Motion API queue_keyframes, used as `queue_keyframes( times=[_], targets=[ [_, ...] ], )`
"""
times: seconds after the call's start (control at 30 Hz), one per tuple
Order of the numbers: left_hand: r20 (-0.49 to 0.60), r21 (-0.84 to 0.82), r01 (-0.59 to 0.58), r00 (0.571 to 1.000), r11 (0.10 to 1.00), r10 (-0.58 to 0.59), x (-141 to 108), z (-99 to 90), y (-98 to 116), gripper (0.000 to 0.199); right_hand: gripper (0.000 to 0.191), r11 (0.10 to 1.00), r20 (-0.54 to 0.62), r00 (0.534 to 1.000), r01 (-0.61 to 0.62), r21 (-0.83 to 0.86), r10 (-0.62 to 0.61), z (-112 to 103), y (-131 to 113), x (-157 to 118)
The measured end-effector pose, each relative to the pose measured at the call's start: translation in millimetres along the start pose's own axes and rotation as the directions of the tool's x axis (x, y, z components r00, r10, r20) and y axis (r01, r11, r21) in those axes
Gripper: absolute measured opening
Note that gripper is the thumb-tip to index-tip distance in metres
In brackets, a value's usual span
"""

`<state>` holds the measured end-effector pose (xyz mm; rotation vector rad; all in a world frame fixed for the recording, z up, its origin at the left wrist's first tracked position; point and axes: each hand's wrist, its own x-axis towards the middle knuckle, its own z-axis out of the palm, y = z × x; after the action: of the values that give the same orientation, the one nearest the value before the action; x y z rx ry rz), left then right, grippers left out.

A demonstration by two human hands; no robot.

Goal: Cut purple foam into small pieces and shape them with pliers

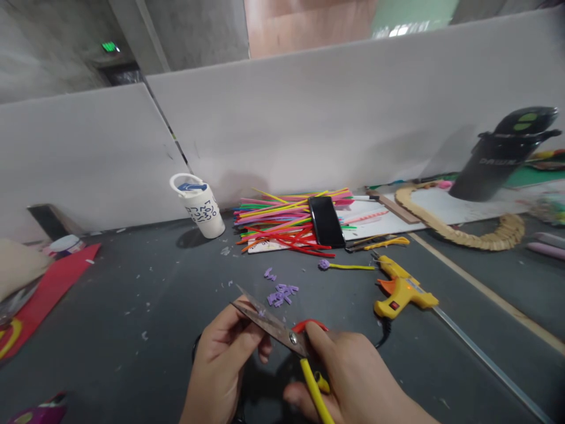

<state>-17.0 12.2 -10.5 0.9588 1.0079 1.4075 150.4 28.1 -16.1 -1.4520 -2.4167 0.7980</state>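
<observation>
While your right hand [357, 368] grips the opened scissors [277, 331], your left hand [223, 356] seems to pinch a purple piece [262, 313]; cutting needs clear fingertips.

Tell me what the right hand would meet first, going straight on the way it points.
Probably the left hand: the scissors in the right hand point leftward and away from the wearer, overlapping the left fingers in view. One view leaves depth unclear.
</observation>
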Motion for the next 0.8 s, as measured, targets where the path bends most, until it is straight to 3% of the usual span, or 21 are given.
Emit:
queue_keyframes(
  times=[0.37,0.57,0.8],
  targets=[
    [-0.014,-0.043,0.038,0.999,0.998,-0.039,1.5,-1.0,0.7,0.009,0.045,0.999,-0.029,0.999,0.018,-0.029,-0.019,6.2,3.9,-0.1],
    [-0.037,-0.066,0.045,0.998,0.997,-0.048,2.0,2.7,3.4,0.006,0.038,0.999,-0.051,0.998,0.033,-0.041,-0.035,7.2,3.5,0.1],
    [-0.022,-0.043,0.031,0.999,0.999,-0.032,1.9,1.9,0.5,0.005,0.045,0.994,-0.107,0.993,0.038,-0.103,-0.049,8.3,3.0,0.3]
  ],
)
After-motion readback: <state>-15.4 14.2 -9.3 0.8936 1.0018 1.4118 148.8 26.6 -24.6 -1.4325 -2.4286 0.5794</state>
